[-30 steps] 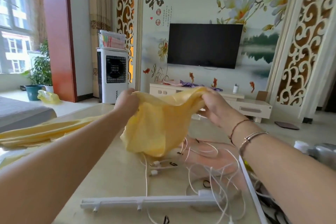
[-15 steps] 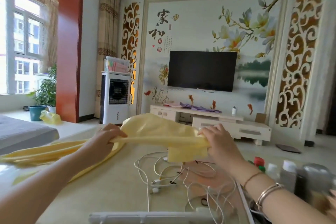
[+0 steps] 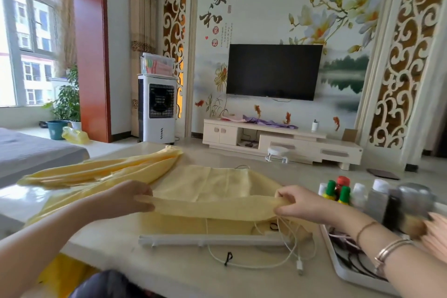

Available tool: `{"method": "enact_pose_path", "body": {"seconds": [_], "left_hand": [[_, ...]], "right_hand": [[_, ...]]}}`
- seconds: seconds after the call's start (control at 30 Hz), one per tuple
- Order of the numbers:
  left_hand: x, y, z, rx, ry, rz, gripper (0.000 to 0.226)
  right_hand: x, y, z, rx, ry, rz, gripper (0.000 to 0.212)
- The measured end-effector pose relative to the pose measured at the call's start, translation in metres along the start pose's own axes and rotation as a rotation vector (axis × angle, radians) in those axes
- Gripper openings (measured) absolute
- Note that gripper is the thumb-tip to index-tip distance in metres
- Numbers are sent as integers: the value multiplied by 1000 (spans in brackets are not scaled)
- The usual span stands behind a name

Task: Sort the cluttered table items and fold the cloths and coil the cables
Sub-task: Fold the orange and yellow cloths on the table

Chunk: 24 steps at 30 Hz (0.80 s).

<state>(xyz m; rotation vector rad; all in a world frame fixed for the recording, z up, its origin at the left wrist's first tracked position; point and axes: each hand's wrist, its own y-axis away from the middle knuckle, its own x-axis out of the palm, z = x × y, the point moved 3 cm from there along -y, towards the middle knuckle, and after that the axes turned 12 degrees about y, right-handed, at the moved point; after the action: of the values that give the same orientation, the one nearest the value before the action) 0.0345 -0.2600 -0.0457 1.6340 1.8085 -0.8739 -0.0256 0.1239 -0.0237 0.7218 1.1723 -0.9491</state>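
Observation:
A pale yellow cloth point(image 3: 212, 184) lies spread over the middle of the beige table point(image 3: 169, 273). My left hand point(image 3: 125, 198) and my right hand point(image 3: 300, 205) each pinch an end of its near edge, stretched taut between them just above the table. The cloth covers most of the white cables point(image 3: 287, 247); loops and a plug stick out below it at the front right. A second, longer yellow cloth point(image 3: 101, 172) lies bunched along the table's left side.
A white bar point(image 3: 205, 241) lies across the table in front of the cloth. A white tray point(image 3: 343, 271) with dark cables sits at the right edge. Several small bottles point(image 3: 338, 191) and a blurred grey container point(image 3: 406, 205) stand at the right.
Both hands came down and apart, laying the bunched yellow cloth out flat over the cables. The view tilted up a little.

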Motion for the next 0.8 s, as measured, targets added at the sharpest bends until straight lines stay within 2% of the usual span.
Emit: {"method": "enact_pose_path", "body": {"seconds": [0.07,0.13,0.17,0.27,0.37,0.43,0.5,0.6,0.73,0.8], "left_hand": [[-2,5,-6,14,98,16,6],[-1,13,-13,-5,232,39,9],[2,15,-16,-37,265,42,13],[12,18,-18,-155,293,8,47],[14,11,-20,-167,259,35,50],[13,7,-17,-226,197,77,54],[12,1,-13,-262,121,112,46],[15,-10,-3,-282,66,110,29],[15,-35,12,-311,173,-44,42],[16,-47,16,-318,268,-146,41]], "right_hand": [[-3,6,-2,-8,-166,-49,23],[-5,10,-3,-12,-324,-89,14],[-6,11,-3,-9,-356,-109,14],[-1,12,-7,26,-367,-114,17],[5,13,-8,75,-398,-14,25],[8,15,-8,92,-370,106,22],[11,13,-11,114,-358,187,16],[12,-4,-22,191,-269,87,17],[6,-50,-26,238,-89,-71,7],[3,-67,-26,261,-21,-157,7]]}}
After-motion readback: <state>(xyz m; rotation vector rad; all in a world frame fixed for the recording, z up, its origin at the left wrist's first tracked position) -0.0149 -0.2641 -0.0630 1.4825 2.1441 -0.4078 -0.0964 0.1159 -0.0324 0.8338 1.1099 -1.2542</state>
